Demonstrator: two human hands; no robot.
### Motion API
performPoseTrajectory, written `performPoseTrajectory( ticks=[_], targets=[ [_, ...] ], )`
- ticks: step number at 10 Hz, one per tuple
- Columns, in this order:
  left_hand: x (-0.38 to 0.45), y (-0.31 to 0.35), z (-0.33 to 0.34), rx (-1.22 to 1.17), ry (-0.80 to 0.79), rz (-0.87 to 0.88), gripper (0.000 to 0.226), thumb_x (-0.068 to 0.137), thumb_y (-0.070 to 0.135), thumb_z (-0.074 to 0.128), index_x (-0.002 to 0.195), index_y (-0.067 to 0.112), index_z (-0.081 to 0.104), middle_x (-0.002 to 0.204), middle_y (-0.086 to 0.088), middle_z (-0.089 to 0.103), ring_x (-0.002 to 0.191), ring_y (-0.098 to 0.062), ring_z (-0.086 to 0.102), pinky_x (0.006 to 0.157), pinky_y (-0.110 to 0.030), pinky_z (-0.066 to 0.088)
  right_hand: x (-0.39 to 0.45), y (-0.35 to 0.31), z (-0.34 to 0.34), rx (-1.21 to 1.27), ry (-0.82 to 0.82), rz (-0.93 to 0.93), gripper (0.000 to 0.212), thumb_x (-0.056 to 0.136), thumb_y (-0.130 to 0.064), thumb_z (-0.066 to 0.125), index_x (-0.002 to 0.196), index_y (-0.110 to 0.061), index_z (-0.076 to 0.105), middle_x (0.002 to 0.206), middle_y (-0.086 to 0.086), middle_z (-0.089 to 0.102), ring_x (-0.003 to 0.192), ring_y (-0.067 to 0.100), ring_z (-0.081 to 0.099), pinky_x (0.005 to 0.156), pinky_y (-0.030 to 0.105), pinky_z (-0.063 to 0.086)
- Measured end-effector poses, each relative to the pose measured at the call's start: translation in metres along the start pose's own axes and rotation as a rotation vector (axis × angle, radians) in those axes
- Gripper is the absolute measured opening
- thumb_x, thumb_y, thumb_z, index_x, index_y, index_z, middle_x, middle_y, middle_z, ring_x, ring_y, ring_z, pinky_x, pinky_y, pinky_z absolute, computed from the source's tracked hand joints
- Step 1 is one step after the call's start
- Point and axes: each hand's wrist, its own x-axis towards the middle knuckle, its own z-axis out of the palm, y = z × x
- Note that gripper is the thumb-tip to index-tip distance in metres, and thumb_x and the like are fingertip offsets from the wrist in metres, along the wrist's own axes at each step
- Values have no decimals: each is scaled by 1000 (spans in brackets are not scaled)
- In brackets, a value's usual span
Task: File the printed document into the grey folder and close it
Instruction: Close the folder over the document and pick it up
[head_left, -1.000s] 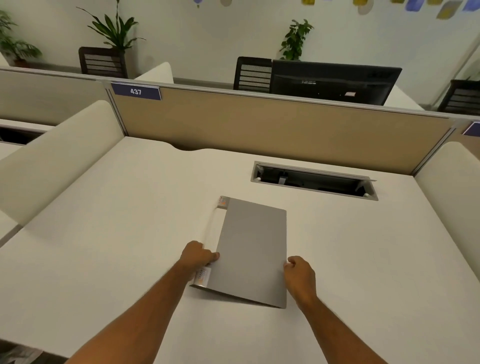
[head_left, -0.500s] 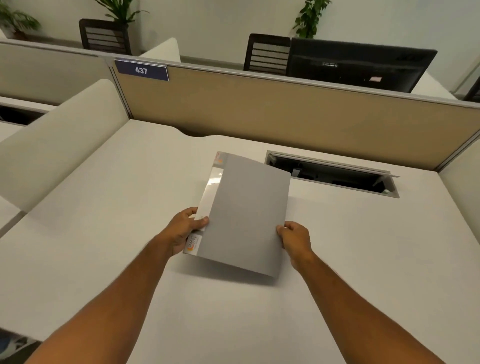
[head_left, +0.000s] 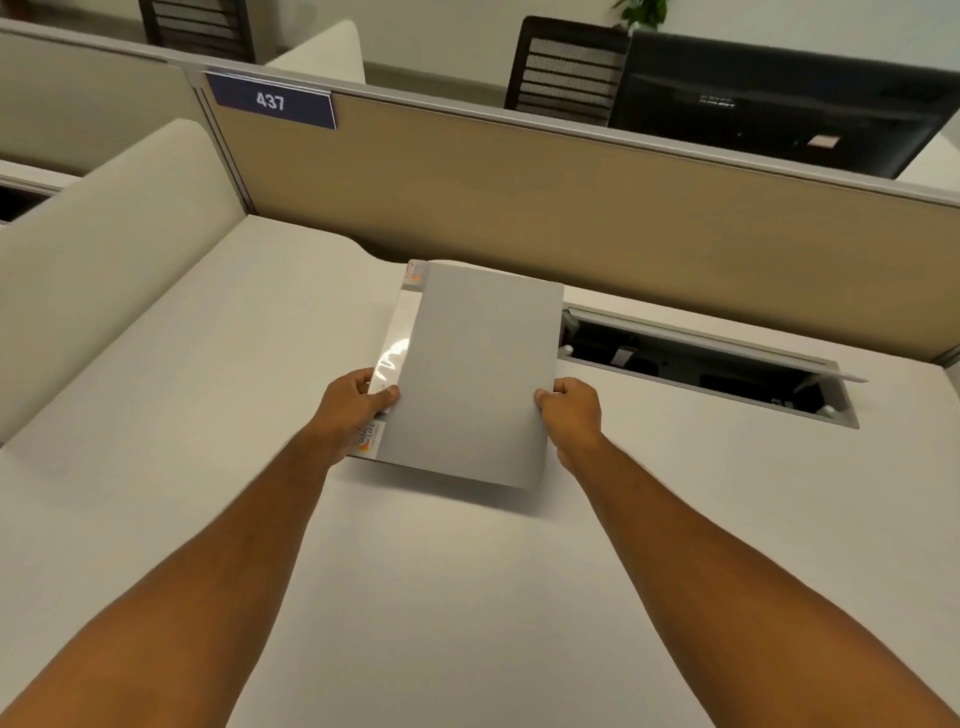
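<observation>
The grey folder (head_left: 475, 374) is closed and held above the white desk (head_left: 156, 395), its shadow falling on the surface below. Its left spine strip is clear plastic with small orange-logo labels at both ends. My left hand (head_left: 356, 410) grips that spine edge, thumb on top. At the folder's right edge, my right hand (head_left: 571, 415) pinches the cover. No printed document shows; whether one lies inside is hidden.
An open cable tray slot (head_left: 701, 371) is cut into the desk right of the folder. A tan partition (head_left: 571, 208) with a "437" plate (head_left: 270, 101) closes the far side, a black monitor (head_left: 769, 104) and chairs behind it. A cream side divider (head_left: 104, 249) stands at the left.
The folder lay on the desk a second ago; both hands have lifted it off the surface and carried it farther from me, toward the partition.
</observation>
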Motion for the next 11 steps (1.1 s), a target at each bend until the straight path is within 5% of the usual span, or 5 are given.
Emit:
performPoseTrajectory(
  ticks=[2,3,5,8,11],
  targets=[
    [45,8,-1,134,49,99,17,91,16,70,108,12,71,98,-23,73,76,-26,64,75,-38,54,40,-17,28,-87,20,-5,12,92,-14,63,89,-3,60,87,10,64,88,30,63,81,36,55],
    [69,7,-1,210,61,86,26,92,20,67,116,10,69,107,-26,69,77,-28,64,66,-35,52,57,-23,40,-132,19,-1,16,93,-15,63,100,-1,66,99,12,69,94,29,66,89,40,56],
    [100,-1,8,542,191,33,55,92,31,68,140,6,55,136,-24,53,126,-42,52,104,-51,48,70,-18,56,-288,14,-33,20,96,-18,59,99,0,67,101,15,71,93,31,67,85,38,56],
    [103,-6,16,527,219,102,49,90,27,71,133,6,61,124,-23,59,114,-41,59,101,-48,49,66,-9,58,-521,72,-167,29,98,-25,57,112,0,63,123,16,52,103,32,62,91,38,53],
    [94,-7,17,546,272,76,59,94,37,63,145,11,47,138,-20,47,131,-37,44,109,-51,40,57,-6,41,-440,-34,-151,37,96,-29,58,124,-4,61,128,14,59,112,32,61,92,36,49]
  ],
)
